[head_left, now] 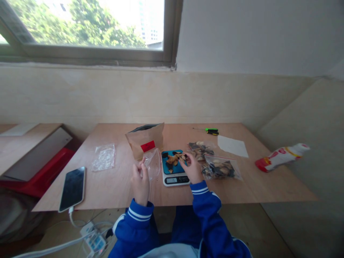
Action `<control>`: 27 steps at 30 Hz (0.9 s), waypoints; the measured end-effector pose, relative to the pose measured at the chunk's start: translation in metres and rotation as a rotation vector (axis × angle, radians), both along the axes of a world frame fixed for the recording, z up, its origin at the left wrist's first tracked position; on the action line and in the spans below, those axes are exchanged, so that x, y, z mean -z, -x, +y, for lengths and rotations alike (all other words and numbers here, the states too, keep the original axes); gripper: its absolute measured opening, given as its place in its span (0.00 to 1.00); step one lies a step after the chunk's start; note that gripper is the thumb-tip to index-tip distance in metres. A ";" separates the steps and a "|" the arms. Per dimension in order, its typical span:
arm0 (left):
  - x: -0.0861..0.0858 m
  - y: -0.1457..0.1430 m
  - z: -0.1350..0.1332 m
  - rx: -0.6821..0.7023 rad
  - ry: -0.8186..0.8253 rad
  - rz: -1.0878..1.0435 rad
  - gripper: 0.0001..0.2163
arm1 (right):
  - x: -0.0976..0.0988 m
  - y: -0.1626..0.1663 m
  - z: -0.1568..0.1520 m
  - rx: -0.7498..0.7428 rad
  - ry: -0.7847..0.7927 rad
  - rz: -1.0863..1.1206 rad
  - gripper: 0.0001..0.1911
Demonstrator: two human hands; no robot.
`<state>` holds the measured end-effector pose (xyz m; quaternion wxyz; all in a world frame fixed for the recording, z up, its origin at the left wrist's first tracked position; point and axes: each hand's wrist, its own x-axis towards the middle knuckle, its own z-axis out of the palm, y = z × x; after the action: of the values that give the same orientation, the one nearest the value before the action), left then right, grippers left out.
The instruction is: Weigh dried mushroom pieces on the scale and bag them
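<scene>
Left hand (140, 181) pinches the mouth of a limp clear bag (152, 163); slippery film, so grip the rim. Right hand (191, 167), fingers curled, picks light, brittle dried pieces (174, 158) off the scale (175, 172).

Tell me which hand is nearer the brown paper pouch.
Left. The left hand holds a clear bag just below the brown paper pouch; the right hand is off to its right, over the scale.

Blue scale (176, 168) — red-labelled brown bag (145, 144)
</scene>
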<state>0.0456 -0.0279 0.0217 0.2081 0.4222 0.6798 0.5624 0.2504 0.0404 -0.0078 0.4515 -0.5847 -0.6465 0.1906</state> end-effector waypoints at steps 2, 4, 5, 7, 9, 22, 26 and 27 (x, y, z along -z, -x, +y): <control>0.000 -0.002 0.002 0.009 0.009 -0.011 0.09 | -0.024 0.015 -0.003 -0.053 -0.004 0.097 0.19; -0.001 -0.005 0.006 0.010 0.021 -0.017 0.10 | -0.045 0.034 -0.007 -0.144 -0.014 0.144 0.20; -0.001 -0.007 0.008 0.007 0.031 -0.018 0.10 | -0.052 0.044 -0.009 -0.207 -0.016 0.150 0.20; -0.003 -0.009 0.012 -0.004 0.059 -0.029 0.11 | -0.061 0.062 -0.011 -0.331 -0.020 0.114 0.23; -0.005 -0.009 0.016 -0.022 0.075 -0.060 0.12 | -0.063 0.073 -0.011 -0.413 -0.027 0.053 0.29; 0.024 0.009 0.027 -0.067 -0.015 -0.325 0.15 | 0.005 0.009 0.005 -0.375 0.030 -0.199 0.27; 0.028 0.011 0.026 -0.055 -0.038 -0.369 0.16 | 0.026 0.009 0.009 -0.525 0.130 -0.391 0.36; 0.028 0.011 0.026 -0.052 -0.041 -0.372 0.16 | 0.027 0.011 0.010 -0.541 0.128 -0.412 0.34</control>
<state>0.0350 -0.0022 -0.0059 0.3070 0.2970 0.6288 0.6497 0.2397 0.0505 -0.0350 0.2072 -0.4453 -0.8425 0.2214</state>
